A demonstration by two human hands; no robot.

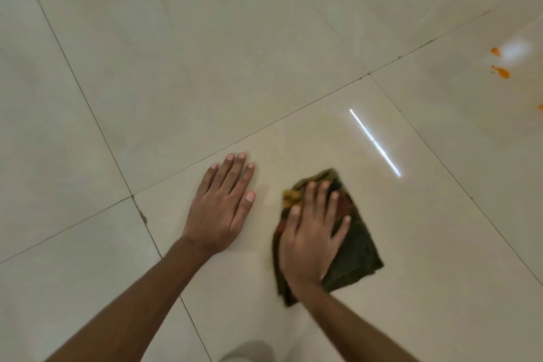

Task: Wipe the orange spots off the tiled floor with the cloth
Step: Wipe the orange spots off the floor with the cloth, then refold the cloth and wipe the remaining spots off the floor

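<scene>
A dark green cloth (354,256) with orange and red stains lies flat on the glossy beige tiled floor (205,53). My right hand (313,232) presses down on the cloth, palm flat and fingers spread over its stained front part. My left hand (224,207) rests flat on the bare tile just left of the cloth, fingers together, holding nothing. Orange spots (501,71) sit far to the upper right, with one higher spot (496,51) and another at the right edge (540,107). All are well away from the cloth.
Dark grout lines (249,134) cross the floor diagonally. A bright streak of reflected light (374,142) lies beyond the cloth, and a soft glare patch (514,50) sits beside the orange spots. A pale blurred shape (246,354) shows at the bottom edge.
</scene>
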